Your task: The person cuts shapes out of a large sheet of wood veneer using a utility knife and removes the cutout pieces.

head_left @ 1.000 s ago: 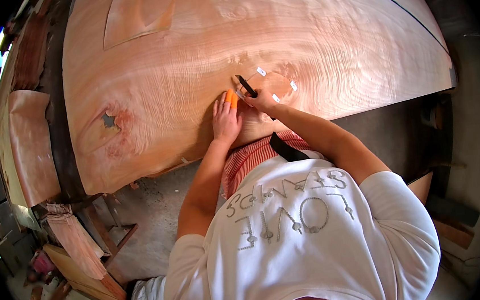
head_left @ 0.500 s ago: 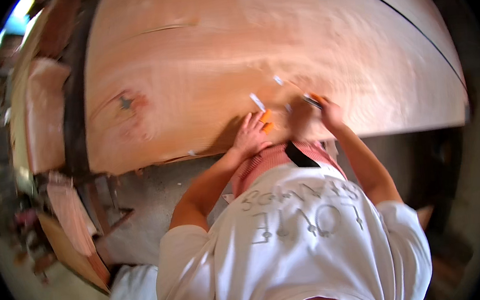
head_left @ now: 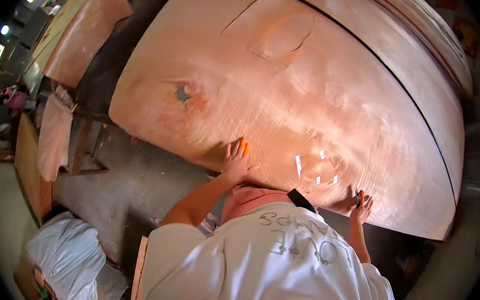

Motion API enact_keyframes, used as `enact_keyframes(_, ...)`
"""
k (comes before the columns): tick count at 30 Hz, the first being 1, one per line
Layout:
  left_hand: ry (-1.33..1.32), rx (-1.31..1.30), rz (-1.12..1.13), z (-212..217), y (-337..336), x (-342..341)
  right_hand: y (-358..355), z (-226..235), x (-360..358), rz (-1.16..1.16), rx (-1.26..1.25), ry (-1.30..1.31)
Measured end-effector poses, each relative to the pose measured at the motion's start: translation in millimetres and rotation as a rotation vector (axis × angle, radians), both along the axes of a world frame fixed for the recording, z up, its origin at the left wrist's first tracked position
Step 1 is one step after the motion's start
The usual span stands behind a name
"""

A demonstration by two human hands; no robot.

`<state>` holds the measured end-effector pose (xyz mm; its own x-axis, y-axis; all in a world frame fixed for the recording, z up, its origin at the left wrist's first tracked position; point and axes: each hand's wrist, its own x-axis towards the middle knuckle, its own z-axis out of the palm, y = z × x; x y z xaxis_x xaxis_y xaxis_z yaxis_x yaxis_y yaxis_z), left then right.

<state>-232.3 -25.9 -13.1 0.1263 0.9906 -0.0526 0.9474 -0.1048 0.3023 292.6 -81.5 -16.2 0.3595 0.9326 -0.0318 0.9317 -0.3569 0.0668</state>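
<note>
A large sheet of thin, light reddish-brown wood veneer (head_left: 235, 99) lies in front of me. My left hand (head_left: 238, 162) rests on its near edge, open with fingers spread, and has orange covers on fingertips. My right hand (head_left: 361, 211) is at the near edge farther right, closed around a small dark knife (head_left: 358, 198); an orange cover shows on a finger there too. Between my hands, short white tape strips (head_left: 298, 166) surround a rounded patch (head_left: 319, 169) in the veneer. A ragged hole (head_left: 182, 94) shows toward the sheet's left end.
A long dark line (head_left: 380, 60) runs along the sheet's far side. Beyond it are more layered sheets (head_left: 410, 9). Another veneer stack (head_left: 85, 40) stands at the far left. A white-covered bundle (head_left: 67, 259) sits on the left, near a leaning wooden board (head_left: 27, 163).
The view has turned, so the sheet now slants down to the right. My left hand has moved left, away from the tape strips. My right hand has moved right with the knife.
</note>
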Motion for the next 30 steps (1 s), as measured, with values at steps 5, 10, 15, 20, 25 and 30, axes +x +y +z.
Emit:
enact_keyframes(5,-0.237,0.082,0.114,46,52,-34,1,2,-24,-0.079,0.074,0.09)
enact_keyframes(10,-0.184,0.441,0.149,40,215,-72,-23,4,-82,-0.128,0.253,0.598)
enact_keyframes(15,0.127,0.501,0.108,27,349,-57,-106,19,-164,-0.257,0.196,0.62)
enact_keyframes(20,0.169,0.514,-0.015,-4,406,-69,-179,38,-218,-0.508,0.112,0.621)
enact_keyframes(25,0.091,0.644,-0.131,6,388,-74,-215,33,-251,-0.546,0.2,0.683)
enact_keyframes(30,0.06,0.585,-0.151,63,325,-118,-215,1,-285,-0.497,0.292,0.82)
